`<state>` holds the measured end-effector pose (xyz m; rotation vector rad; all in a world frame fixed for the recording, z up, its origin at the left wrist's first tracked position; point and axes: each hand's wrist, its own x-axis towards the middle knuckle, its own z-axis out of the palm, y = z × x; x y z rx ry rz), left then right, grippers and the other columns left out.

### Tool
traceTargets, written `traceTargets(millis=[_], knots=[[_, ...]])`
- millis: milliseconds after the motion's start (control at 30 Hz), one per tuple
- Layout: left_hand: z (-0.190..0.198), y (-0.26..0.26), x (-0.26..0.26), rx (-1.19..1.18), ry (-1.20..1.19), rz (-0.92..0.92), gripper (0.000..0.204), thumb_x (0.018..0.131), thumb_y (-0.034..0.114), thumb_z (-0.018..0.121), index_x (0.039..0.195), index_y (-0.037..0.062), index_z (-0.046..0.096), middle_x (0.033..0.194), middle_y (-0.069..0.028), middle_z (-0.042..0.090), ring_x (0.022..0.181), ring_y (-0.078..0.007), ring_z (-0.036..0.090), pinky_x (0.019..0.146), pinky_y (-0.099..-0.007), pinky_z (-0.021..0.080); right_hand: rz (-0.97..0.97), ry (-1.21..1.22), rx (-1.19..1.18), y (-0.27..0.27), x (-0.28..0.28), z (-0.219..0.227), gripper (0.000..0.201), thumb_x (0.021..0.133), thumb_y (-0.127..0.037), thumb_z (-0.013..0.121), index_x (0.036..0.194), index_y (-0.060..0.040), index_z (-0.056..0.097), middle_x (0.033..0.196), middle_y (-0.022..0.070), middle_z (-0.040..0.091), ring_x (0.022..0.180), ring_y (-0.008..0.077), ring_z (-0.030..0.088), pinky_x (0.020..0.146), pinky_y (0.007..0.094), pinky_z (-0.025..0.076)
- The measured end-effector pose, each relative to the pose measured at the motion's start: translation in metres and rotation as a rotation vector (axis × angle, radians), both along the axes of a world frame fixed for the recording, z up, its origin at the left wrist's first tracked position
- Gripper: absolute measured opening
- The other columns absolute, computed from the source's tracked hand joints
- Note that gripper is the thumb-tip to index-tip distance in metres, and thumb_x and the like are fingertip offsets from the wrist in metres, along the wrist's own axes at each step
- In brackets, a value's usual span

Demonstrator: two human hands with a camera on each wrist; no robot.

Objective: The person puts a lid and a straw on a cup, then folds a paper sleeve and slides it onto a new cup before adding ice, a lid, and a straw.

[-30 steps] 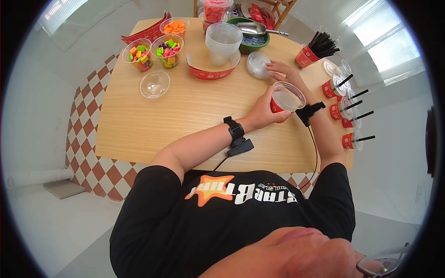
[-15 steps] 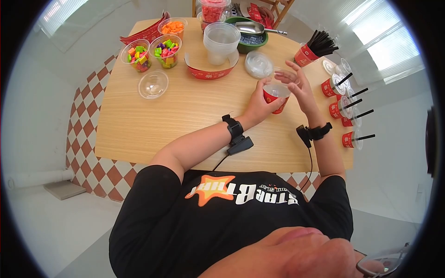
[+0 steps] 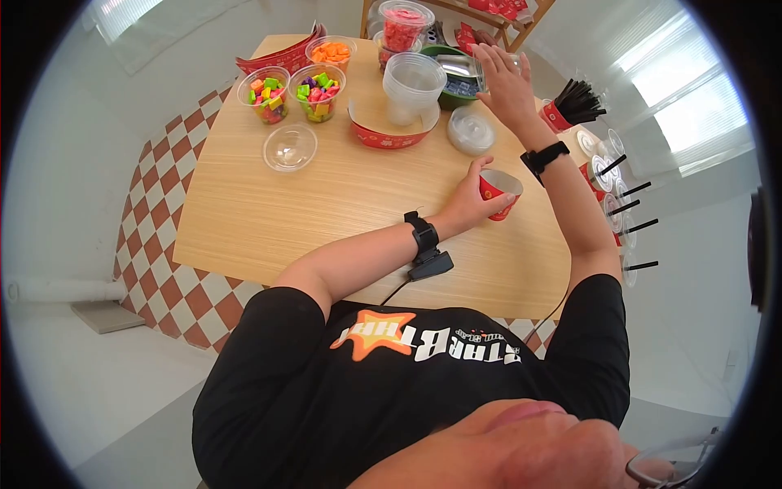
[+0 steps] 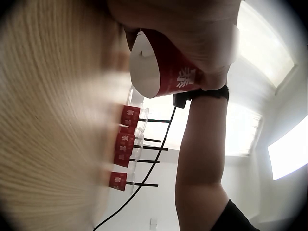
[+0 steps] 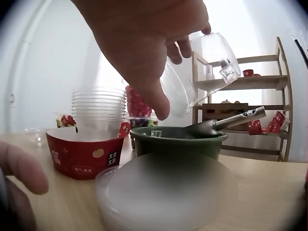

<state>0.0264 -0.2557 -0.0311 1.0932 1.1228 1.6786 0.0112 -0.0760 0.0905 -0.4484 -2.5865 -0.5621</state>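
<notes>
Red paper sleeve: white inside, held by the left grip, a bare hand whose fingers and thumb curl round its side; whether its base touches the table cannot be told.

Clear plastic cup: held tilted by the right grip, also a bare hand, thumb and fingers partly closed about it. Its long axis slants up and away from the thumb, and a clear cube shows at its far end.

Green bowl: below the right grip, which is the nearer hand; clear cubes lie in it, and a metal scoop slopes out over its rim.

Clear lids: stacked on the table between the two grips, just beyond the left.

Red paper tray: left of the right grip, round nested clear cups.

Writing: pale characters mark the sleeve, partly hidden; 大 reads twice on the tray; upside-down "STAR" shows on the black shirt. No brand can be made out.
</notes>
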Motion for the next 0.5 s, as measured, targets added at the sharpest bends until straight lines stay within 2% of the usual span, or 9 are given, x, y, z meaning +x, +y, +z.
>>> traceTargets(millis=[67,200,267,300,367,400,467,500], knots=[[0.000,0.000,0.000,0.008,0.006,0.005,0.089,0.084,0.032,0.077,0.148,0.0005,0.023,0.130,-0.0203,0.049,0.119,-0.0245,0.054,0.100,-0.0353,0.047,-0.062,-0.095,0.124,0.001,-0.008,-0.003,0.095,0.076,-0.024,0.080,0.153,-0.0241,0.025,0.152,-0.0027,0.039,0.144,0.0185,0.032,0.118,0.0548,0.017],[0.002,-0.001,-0.001,-0.008,0.021,-0.014,0.092,0.083,0.034,0.078,0.148,0.0003,0.022,0.132,-0.0208,0.047,0.120,-0.0248,0.053,0.101,-0.0356,0.046,-0.097,-0.092,0.169,-0.002,-0.009,0.000,0.097,0.075,-0.026,0.081,0.154,-0.0231,0.024,0.149,-0.0019,0.043,0.143,0.0209,0.032,0.118,0.0545,0.015],[0.000,0.000,0.000,-0.006,0.016,-0.015,0.093,0.083,0.034,0.078,0.148,0.0003,0.022,0.132,-0.0205,0.048,0.120,-0.0248,0.053,0.101,-0.0357,0.046,-0.095,0.144,-0.071,-0.017,-0.008,0.021,0.097,0.075,-0.029,0.083,0.152,-0.0156,0.026,0.146,0.0055,0.047,0.138,0.0256,0.040,0.116,0.0512,0.024],[-0.001,0.000,0.001,-0.005,0.009,-0.014,0.093,0.083,0.035,0.079,0.148,0.0002,0.022,0.131,-0.0202,0.048,0.121,-0.0247,0.053,0.101,-0.0358,0.046,-0.091,0.142,-0.070,-0.019,-0.011,0.027,0.097,0.075,-0.029,0.083,0.152,-0.0156,0.026,0.146,0.0055,0.047,0.138,0.0256,0.040,0.116,0.0512,0.024],[0.001,0.000,0.000,-0.014,0.006,-0.013,0.092,0.083,0.034,0.079,0.148,0.0002,0.022,0.130,-0.0190,0.049,0.121,-0.0243,0.053,0.101,-0.0359,0.046,0.222,0.510,-0.403,-0.020,-0.019,0.034,0.098,0.073,-0.042,0.085,0.145,-0.0010,0.032,0.139,0.0199,0.051,0.133,0.0334,0.046,0.111,0.0455,0.036],[0.002,-0.001,0.000,-0.024,0.006,-0.017,0.092,0.083,0.034,0.079,0.148,0.0002,0.022,0.128,-0.0179,0.050,0.121,-0.0239,0.053,0.101,-0.0360,0.045,0.224,0.510,-0.405,-0.022,-0.023,0.035,0.098,0.073,-0.042,0.085,0.145,-0.0010,0.032,0.139,0.0199,0.051,0.133,0.0334,0.046,0.111,0.0455,0.036],[0.002,-0.001,0.000,0.001,-0.006,-0.021,0.092,0.082,0.037,0.079,0.146,0.0005,0.024,0.129,-0.0193,0.051,0.120,-0.0257,0.054,0.100,-0.0368,0.046,0.366,0.640,-1.034,-0.033,-0.035,0.034,0.105,0.072,-0.050,0.085,0.140,0.0098,0.031,0.141,0.0273,0.047,0.130,0.0334,0.049,0.107,0.0401,0.042],[0.003,0.000,0.000,0.028,-0.017,-0.026,0.092,0.081,0.039,0.079,0.144,0.0007,0.025,0.129,-0.0208,0.051,0.119,-0.0276,0.055,0.099,-0.0376,0.047,0.368,0.644,-1.034,-0.040,-0.041,0.031,0.105,0.072,-0.050,0.085,0.140,0.0098,0.031,0.141,0.0273,0.047,0.130,0.0334,0.049,0.107,0.0401,0.042]])
